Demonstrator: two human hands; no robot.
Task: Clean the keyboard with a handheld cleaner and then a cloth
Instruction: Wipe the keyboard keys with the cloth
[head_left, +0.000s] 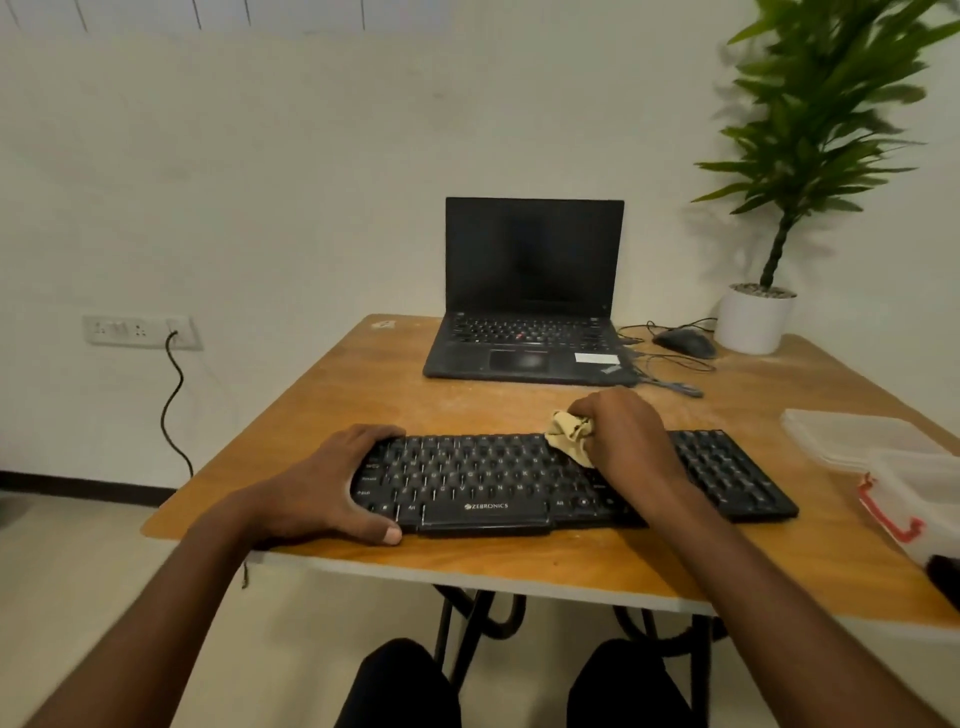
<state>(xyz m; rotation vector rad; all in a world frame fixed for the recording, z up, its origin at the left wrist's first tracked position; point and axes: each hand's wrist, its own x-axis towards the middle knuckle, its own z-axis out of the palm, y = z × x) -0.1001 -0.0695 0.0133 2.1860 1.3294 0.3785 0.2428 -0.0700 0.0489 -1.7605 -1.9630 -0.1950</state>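
Note:
A black keyboard (483, 478) lies flat near the front edge of the wooden table (395, 395). My left hand (332, 483) grips its left end, thumb on the front edge and fingers over the back. My right hand (623, 436) presses a crumpled beige cloth (569, 434) onto the keys right of the keyboard's middle. The cloth pokes out to the left of my fist. No handheld cleaner is in sight.
An open black laptop (530, 312) stands at the back of the table. A black mouse (684, 343) with cables and a potted plant (756, 319) sit at the back right. A clear plastic box (914, 483) with a red latch rests at the right edge.

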